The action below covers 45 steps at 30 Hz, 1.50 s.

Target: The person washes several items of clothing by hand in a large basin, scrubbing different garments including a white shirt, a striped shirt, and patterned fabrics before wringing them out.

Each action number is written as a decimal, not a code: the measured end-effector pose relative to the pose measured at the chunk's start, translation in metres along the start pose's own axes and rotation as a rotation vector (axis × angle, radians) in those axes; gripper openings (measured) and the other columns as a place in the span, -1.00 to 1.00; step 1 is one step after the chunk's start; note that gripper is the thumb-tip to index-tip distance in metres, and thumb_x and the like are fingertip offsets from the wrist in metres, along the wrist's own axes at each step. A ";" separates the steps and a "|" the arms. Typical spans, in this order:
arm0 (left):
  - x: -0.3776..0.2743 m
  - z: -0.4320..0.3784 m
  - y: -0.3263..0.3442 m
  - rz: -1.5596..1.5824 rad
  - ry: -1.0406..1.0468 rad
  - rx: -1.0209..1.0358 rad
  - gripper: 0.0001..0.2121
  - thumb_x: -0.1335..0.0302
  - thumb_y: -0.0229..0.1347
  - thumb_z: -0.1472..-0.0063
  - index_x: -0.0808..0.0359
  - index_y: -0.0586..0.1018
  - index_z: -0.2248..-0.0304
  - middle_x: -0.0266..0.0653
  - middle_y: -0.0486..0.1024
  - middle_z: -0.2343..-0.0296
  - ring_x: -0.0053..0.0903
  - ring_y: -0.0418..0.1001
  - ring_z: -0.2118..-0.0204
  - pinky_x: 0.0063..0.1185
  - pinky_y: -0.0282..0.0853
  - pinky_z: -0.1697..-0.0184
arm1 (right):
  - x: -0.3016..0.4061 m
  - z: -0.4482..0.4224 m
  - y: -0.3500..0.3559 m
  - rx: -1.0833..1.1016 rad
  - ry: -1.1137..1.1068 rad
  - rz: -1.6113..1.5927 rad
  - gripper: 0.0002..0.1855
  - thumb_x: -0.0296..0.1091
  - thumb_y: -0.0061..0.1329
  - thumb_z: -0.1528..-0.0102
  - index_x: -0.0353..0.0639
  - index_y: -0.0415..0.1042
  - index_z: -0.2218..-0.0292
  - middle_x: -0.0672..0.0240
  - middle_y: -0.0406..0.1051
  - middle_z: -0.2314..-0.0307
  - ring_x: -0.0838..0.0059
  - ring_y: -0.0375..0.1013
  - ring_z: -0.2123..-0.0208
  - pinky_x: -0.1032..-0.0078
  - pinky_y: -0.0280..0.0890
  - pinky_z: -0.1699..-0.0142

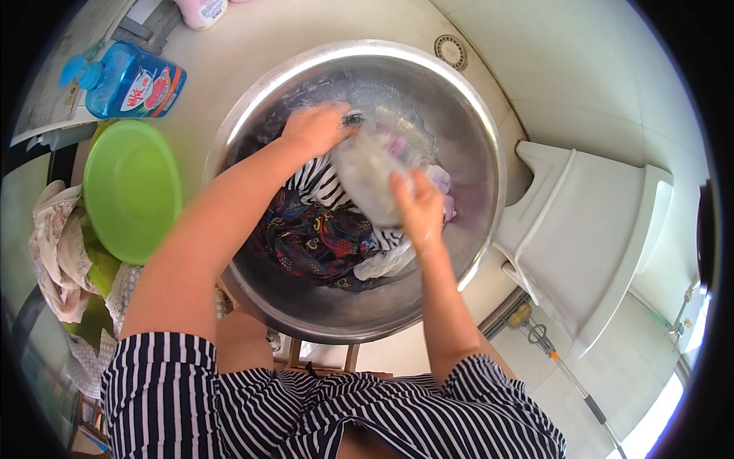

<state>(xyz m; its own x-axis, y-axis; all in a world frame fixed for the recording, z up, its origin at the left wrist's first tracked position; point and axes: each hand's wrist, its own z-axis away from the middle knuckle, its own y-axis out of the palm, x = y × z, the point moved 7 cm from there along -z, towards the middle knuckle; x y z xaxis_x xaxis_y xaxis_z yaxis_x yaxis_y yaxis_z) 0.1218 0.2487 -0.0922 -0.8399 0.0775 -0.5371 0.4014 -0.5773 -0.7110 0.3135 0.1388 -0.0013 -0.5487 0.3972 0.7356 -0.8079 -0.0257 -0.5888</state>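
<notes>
A large stainless steel basin (464, 241) stands before me with water and wet clothes in it. My right hand (423, 206) grips the edge of a pale translucent container (367, 178), blurred by motion. Left of it, my left hand (318, 126) reaches down at the clothes; its fingertips are blurred and its hold is unclear. Black-and-white striped cloth (321, 181) lies below that hand. Nearer me spreads a dark patterned cloth (321, 241) with red and gold motifs. White cloth (384, 262) and a lilac cloth (448, 206) show at the right.
Left of the basin are a green plastic basin (135, 189), a blue pump bottle (135, 80) and draped cloths (60, 252). A pink bottle (200, 11) stands at the back. A floor drain (451, 52), a white washbasin-like fixture (579, 218) and a mop (573, 381) are on the right.
</notes>
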 end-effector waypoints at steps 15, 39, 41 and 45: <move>-0.036 0.156 0.049 -0.256 0.677 0.506 -0.68 0.27 0.29 0.13 0.08 0.67 0.29 -0.28 0.41 0.25 -0.31 0.30 0.06 -0.26 0.25 0.05 | -0.098 -0.022 0.057 -0.027 -0.196 0.754 -0.18 0.27 0.01 -0.11 0.14 0.16 -0.27 -0.21 -0.09 -0.23 -0.34 -0.08 -0.26 -0.21 0.02 -0.21; -0.015 0.106 0.031 1.643 -0.375 0.553 -0.30 -0.03 0.03 -0.31 0.17 0.09 -0.26 -0.12 0.25 -0.09 -0.40 0.31 -0.12 -0.46 0.30 -0.15 | 0.070 0.059 0.058 0.061 -0.118 -0.407 -0.90 -0.42 0.13 0.03 -0.21 0.47 0.51 0.32 0.44 0.59 0.46 0.42 0.53 0.44 0.32 0.39; -0.026 0.115 0.026 1.645 -0.375 0.510 -0.24 0.00 0.07 -0.29 0.20 0.03 -0.28 -0.15 0.25 -0.08 -0.39 0.31 -0.11 -0.41 0.28 -0.16 | 0.144 0.082 0.050 0.134 -0.677 -0.307 -0.91 -0.44 0.13 0.21 -0.15 0.47 0.57 0.27 0.41 0.64 0.23 0.41 0.59 0.36 0.33 0.43; -0.030 0.104 0.067 1.507 -0.406 0.447 -0.29 0.11 0.14 -0.24 0.27 0.14 -0.23 -0.30 0.31 -0.03 -0.50 0.31 -0.07 -0.42 0.30 -0.11 | 0.170 0.081 0.040 0.067 -0.865 -0.147 -0.85 -0.38 0.16 0.22 -0.12 0.41 0.60 0.31 0.37 0.67 0.25 0.41 0.60 0.34 0.32 0.47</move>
<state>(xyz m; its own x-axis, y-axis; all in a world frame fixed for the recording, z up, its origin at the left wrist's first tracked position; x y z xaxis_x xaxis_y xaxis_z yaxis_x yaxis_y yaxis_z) 0.1362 0.1236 -0.0763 0.1309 -0.9129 -0.3867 0.8334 -0.1100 0.5416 0.1703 0.1316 0.1276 -0.3870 -0.4333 0.8139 -0.8790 -0.0933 -0.4676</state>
